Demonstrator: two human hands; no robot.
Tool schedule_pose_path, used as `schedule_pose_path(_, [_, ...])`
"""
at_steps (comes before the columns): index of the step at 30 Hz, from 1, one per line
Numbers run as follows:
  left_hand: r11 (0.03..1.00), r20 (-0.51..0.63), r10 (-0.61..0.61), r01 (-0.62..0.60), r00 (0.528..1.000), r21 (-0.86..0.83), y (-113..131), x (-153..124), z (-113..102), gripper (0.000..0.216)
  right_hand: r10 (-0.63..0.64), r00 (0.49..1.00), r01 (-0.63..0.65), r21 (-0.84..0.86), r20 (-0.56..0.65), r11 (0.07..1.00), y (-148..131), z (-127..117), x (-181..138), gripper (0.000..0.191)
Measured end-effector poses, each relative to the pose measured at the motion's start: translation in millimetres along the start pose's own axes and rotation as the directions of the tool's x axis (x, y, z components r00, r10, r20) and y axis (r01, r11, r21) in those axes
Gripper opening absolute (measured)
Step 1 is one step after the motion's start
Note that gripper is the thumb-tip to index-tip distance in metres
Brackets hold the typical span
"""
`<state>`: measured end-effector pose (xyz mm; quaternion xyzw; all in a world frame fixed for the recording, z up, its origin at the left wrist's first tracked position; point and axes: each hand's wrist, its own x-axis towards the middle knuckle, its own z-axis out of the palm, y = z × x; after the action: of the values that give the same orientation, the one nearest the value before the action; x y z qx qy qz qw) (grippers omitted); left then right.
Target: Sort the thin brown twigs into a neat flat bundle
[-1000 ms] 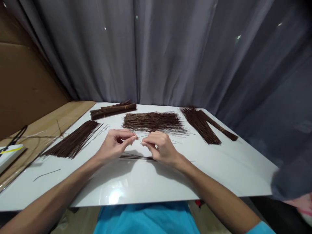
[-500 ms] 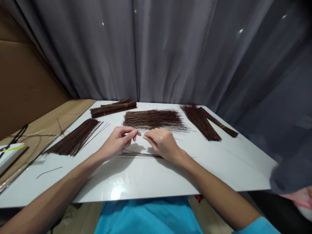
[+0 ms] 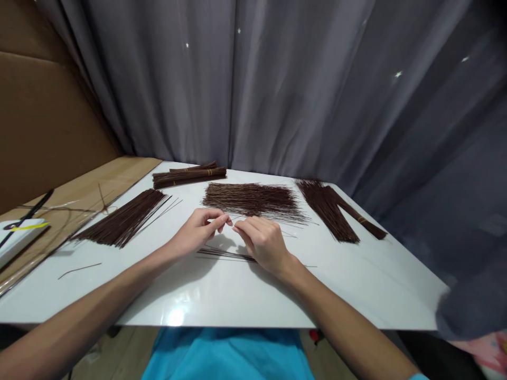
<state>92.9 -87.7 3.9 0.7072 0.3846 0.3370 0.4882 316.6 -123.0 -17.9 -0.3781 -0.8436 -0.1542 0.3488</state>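
My left hand (image 3: pixel 200 228) and my right hand (image 3: pixel 263 243) meet over the middle of the white table (image 3: pixel 222 295). Both pinch the same thin brown stick (image 3: pixel 231 221), fingertips almost touching. A few loose sticks (image 3: pixel 224 254) lie on the table just under my hands. Right behind my hands spreads a loose pile of brown sticks (image 3: pixel 251 199).
A fanned stick pile (image 3: pixel 122 221) lies at the left, tied bundles (image 3: pixel 188 176) at the back left, and more sticks with a tied bundle (image 3: pixel 336 208) at the right. One bent stick (image 3: pixel 79 269) lies near the left edge. Grey curtain (image 3: pixel 277 89) behind; brown board (image 3: pixel 43 121) to the left.
My hands have stayed together on the thin stick with only small finger shifts; the camera has shifted a little, so the table sits slightly differently in view.
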Motion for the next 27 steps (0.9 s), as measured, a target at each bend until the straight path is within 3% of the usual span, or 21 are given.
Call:
schedule_pose_path(5, [0.995,0.051,0.103,-0.103,0.993,-0.002,-8.1,1.2,5.1,0.043,-0.029,0.999,0.029,-0.008,0.024,1.000,-1.0,2.8,-2.4,0.028])
schedule_pose_path(9, [0.992,0.136,0.081,-0.067,0.987,-0.106,-16.9,1.3,9.5,0.043,-0.061,0.998,0.062,-0.025,0.034,0.998,-2.2,5.6,-5.3,0.026])
schedule_pose_path(15, [0.996,0.120,0.093,-0.092,0.988,-0.009,-11.7,0.7,9.3,0.041,-0.069,0.997,0.070,-0.040,0.025,0.997,-3.0,4.6,-3.1,0.024])
schedule_pose_path(19, [1.000,0.282,0.001,-0.004,0.959,0.011,-8.4,-1.8,8.0,0.041,-0.062,0.998,0.062,-0.006,0.030,0.998,2.2,1.4,-0.6,0.023])
schedule_pose_path(27, [0.995,0.175,-0.016,-0.002,0.984,0.102,-16.2,0.8,4.9,0.041,-0.013,0.987,-0.007,0.124,0.163,0.992,11.9,-1.6,7.9,0.016])
